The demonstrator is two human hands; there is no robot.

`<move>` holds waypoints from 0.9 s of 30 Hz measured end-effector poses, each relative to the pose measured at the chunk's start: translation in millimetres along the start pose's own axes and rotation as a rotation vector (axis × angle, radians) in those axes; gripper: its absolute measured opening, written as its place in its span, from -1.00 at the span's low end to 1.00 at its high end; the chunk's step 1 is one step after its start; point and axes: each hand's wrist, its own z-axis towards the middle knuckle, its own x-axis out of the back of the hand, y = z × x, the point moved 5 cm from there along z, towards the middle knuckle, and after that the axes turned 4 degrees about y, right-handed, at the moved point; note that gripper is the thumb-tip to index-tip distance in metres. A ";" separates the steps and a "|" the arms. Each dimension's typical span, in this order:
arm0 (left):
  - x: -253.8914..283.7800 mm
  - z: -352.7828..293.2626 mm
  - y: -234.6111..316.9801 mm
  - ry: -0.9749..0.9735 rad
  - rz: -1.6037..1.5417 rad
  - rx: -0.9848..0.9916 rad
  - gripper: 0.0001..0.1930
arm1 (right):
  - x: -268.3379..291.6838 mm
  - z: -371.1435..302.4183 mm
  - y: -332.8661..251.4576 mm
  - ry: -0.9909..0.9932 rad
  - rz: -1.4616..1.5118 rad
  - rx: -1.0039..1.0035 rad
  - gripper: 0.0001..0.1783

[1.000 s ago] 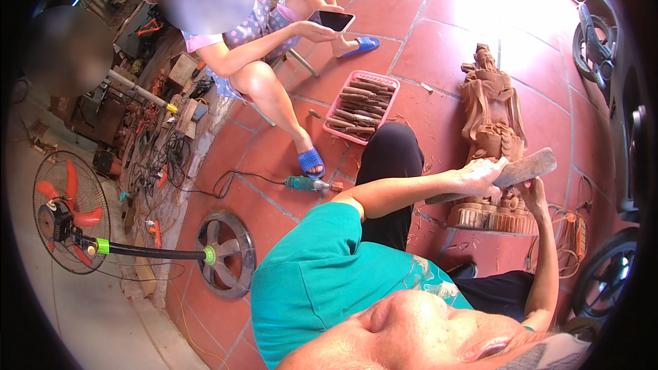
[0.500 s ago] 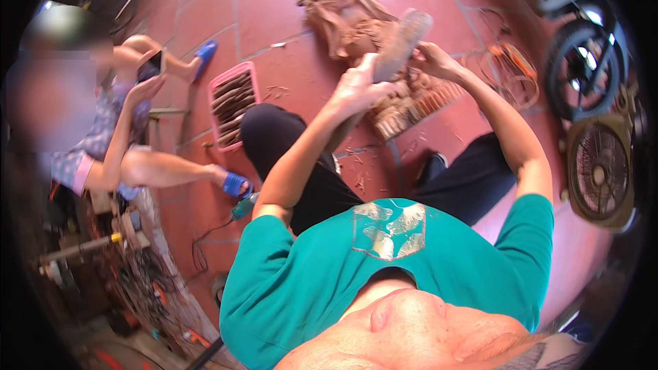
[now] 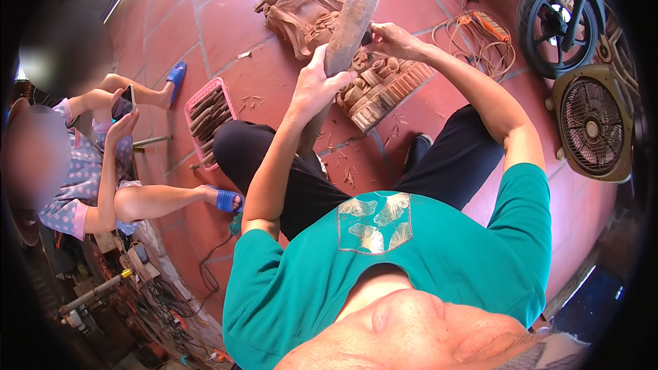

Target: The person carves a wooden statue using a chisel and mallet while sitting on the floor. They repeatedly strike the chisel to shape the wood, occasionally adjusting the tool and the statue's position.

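A carved brown wooden statue (image 3: 295, 14) lies on the floor in front of me, its head far left and its ridged base (image 3: 384, 89) nearest me. My left hand (image 3: 319, 89) is closed around a long, thick wooden mallet (image 3: 353, 27), which slants over the statue and hides part of its middle. The mallet's lower end runs down beside my left forearm. My right hand (image 3: 394, 40) is closed, its fingers pinched beside the mallet over the statue. Something dark shows at those fingertips; the mallet hides most of it.
Left stands a pink basket (image 3: 223, 92) of several wooden-handled tools. A seated person (image 3: 89, 185) in blue slippers holds a phone there. An orange power strip with tangled cord (image 3: 490, 27), a motorbike wheel (image 3: 558, 24) and a box fan (image 3: 593, 127) are right. Wood shavings (image 3: 349, 175) litter the tiles.
My view has swung, so the scene sits further left in the picture. Both hands keep nearly the same place over the statue, the mallet still in my left.
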 end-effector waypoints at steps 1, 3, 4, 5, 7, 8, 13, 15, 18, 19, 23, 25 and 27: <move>1.7 -0.2 -0.3 0.008 -0.012 -0.005 -0.29 | 0.4 0.8 -2.7 -0.014 -0.015 -0.021 -0.62; 4.3 -1.7 -0.1 0.010 -0.032 0.019 -0.31 | -2.3 0.9 -8.0 -0.029 -0.014 -0.026 -0.60; 4.5 -1.0 -0.5 0.021 -0.045 -0.006 -0.32 | -3.6 0.6 -9.5 -0.029 0.001 -0.010 -0.59; 4.4 0.0 -2.3 0.032 -0.058 -0.030 -0.32 | -4.4 0.0 -10.8 -0.029 0.015 0.007 -0.57; 4.5 0.8 -2.1 0.044 -0.065 -0.054 -0.32 | -7.9 3.5 -1.3 -0.042 -0.078 0.047 -0.54; 4.7 1.0 -0.5 0.043 -0.060 -0.055 -0.33 | -8.9 4.5 4.1 -0.048 -0.126 0.066 -0.53; 7.0 -0.2 -4.7 0.061 -0.051 -0.090 -0.33 | -14.3 8.2 0.8 -0.098 -0.169 0.048 -0.59; 8.1 -1.9 -8.5 0.061 -0.066 -0.074 -0.33 | -16.1 7.4 -11.5 -0.107 -0.184 0.062 -0.62; 7.6 -5.6 -1.1 0.041 -0.135 0.016 -0.33 | -14.7 4.3 -18.6 -0.067 -0.165 0.118 -0.63; 8.2 -6.6 1.7 0.060 -0.122 0.004 -0.35 | -15.3 4.4 -18.1 -0.056 -0.169 0.130 -0.63; 6.4 -12.5 7.1 0.121 -0.100 0.001 -0.39 | -15.5 8.8 -12.2 -0.121 -0.247 0.103 -0.60; 5.1 -11.8 1.2 0.145 -0.010 -0.038 -0.38 | -18.8 10.4 -13.4 -0.104 -0.259 0.133 -0.59; 3.1 -8.6 -17.1 0.171 0.174 -0.136 -0.37 | -21.7 10.0 -15.1 -0.102 -0.260 0.142 -0.54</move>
